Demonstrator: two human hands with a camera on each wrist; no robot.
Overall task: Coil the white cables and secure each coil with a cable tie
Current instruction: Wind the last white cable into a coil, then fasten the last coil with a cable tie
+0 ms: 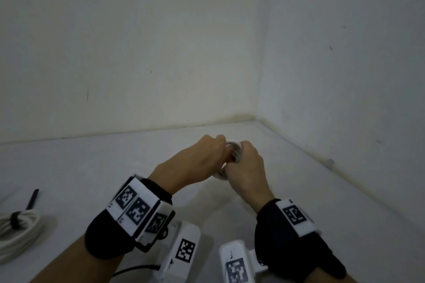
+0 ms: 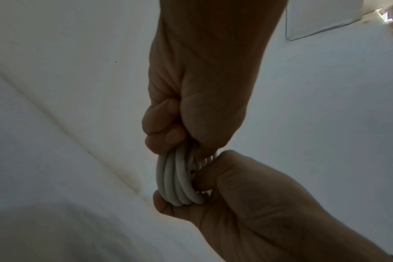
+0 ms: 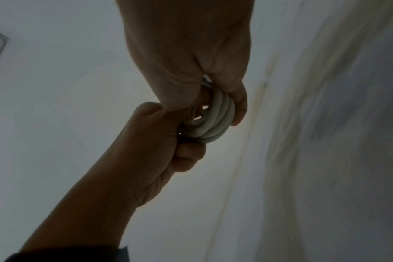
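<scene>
Both hands grip a cable coil near the worktop's far right corner.
Left hand and right hand have fingers clamped on the white cable; a tied coil lies at the pale worktop's left edge, white walls behind.

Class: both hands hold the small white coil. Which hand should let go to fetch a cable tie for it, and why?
Probably the left hand. The only tie-like thing in view, a dark strip, lies at far left beside the tied coil. The right hand has its grip round the small coil and could hold it alone.

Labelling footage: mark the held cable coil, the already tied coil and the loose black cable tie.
held cable coil (image 2: 177,182), left wrist view, middle strands
tied coil (image 1: 20,232), head view, white loops
loose black cable tie (image 1: 33,199), head view, mid-strap
</scene>
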